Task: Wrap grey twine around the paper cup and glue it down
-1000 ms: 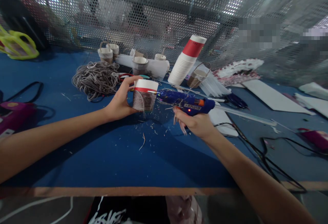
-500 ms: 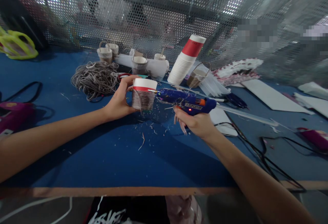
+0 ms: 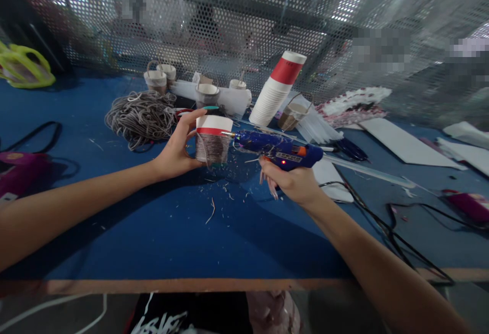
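A white paper cup with a red band (image 3: pixel 212 143) has grey cord wound round its lower part. My left hand (image 3: pixel 178 145) grips it from the left, fingers at the rim and thumb near the base. In my right hand (image 3: pixel 288 178) is a blue glue gun (image 3: pixel 267 145) with a lit red light. Its metal nozzle points left, at the cup's right side just under the red band. A clear glue stick (image 3: pixel 367 167) extends from the gun's rear. A loose cord end hangs down the front of the cup.
Behind the cup lie a grey cord heap (image 3: pixel 141 117), several small cord-covered cups and a leaning cup stack (image 3: pixel 271 89). White sheets (image 3: pixel 410 143) and black cables (image 3: pixel 382 224) are on the right. A purple object (image 3: pixel 23 171) sits left. Scraps litter the blue table (image 3: pixel 153 242).
The cup and my left hand have shifted very slightly left. The glue gun nozzle stays by the red band, and both hands keep their hold.
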Tool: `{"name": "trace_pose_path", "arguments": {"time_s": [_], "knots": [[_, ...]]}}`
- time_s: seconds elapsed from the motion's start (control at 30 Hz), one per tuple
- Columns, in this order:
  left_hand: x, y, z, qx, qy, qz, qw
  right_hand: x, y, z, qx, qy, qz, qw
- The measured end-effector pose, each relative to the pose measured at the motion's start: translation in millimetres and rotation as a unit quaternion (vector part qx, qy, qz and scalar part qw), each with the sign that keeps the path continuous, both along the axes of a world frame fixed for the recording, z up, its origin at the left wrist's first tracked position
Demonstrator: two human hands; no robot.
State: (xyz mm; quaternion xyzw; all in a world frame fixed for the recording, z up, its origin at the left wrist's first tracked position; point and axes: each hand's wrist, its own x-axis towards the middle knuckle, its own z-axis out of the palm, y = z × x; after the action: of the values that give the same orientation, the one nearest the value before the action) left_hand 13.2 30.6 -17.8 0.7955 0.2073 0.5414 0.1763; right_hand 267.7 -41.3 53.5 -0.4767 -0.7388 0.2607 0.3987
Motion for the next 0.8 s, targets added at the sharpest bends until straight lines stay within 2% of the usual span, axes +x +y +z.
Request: {"name": "trace_pose_path", "arguments": {"time_s": [0.13, 0.33, 0.63, 0.8], "knots": [[-0.3, -0.5, 1.9, -0.004, 0.01, 0.002, 1.0, 2.0, 0.3, -1.8, -0.002, -0.005, -0.015, 1.0], [2.3, -0.4, 5.5, 0.012, -0.006, -0.01, 1.0, -0.9, 0.0, 1.3, 0.011, 0.003, 0.002, 1.0], [4.8, 3.1, 2.7, 0.0, -0.039, -0.047, 0.998, 2.0, 1.0, 0.5, 0.01, -0.01, -0.008, 1.0], [4.5, 3.8, 2.7, 0.006, -0.033, -0.04, 0.999, 1.4, 0.0, -0.1, -0.008, -0.01, -0.022, 1.0]]}}
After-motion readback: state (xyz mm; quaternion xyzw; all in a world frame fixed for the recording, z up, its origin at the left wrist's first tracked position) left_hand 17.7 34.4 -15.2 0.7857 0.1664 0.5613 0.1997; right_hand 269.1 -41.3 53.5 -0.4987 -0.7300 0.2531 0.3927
